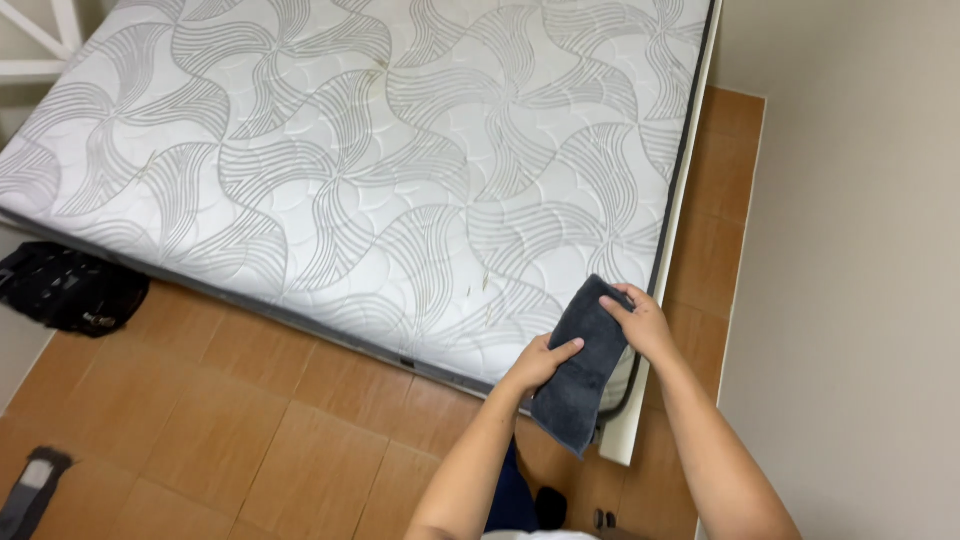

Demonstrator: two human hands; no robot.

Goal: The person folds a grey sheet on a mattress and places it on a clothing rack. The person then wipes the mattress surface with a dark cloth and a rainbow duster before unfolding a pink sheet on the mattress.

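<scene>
— What are the hands doing right now?

— Both grip a dark grey cloth (582,370). The left hand (540,362) pinches its left edge about halfway down, thumb laid across the fabric; the right hand (640,320) closes over the top corner. Held that way, the cloth hangs as a folded strip, its lower end drooping below the left hand.

— Where is the cloth relative to the bed?

— Right over the near corner of the mattress (380,170), which stretches away ahead and to the left of the hands. The hanging end falls in front of the white bed frame (632,425) just beneath the hands.

— What is the surface like?

— The mattress is bare, white and quilted, with grey swirling leaf-like patterns and a dark piping along its edge. A few faint marks show on it, ahead of the left hand.

— And the room?

— Brown tiled floor (250,420) below and to the left of the hands, a plain beige wall (860,250) close on the right. A black bag (65,288) sits far left on the floor, and a grey-and-black object (30,485), too cropped to identify, lies at the lower left.
</scene>
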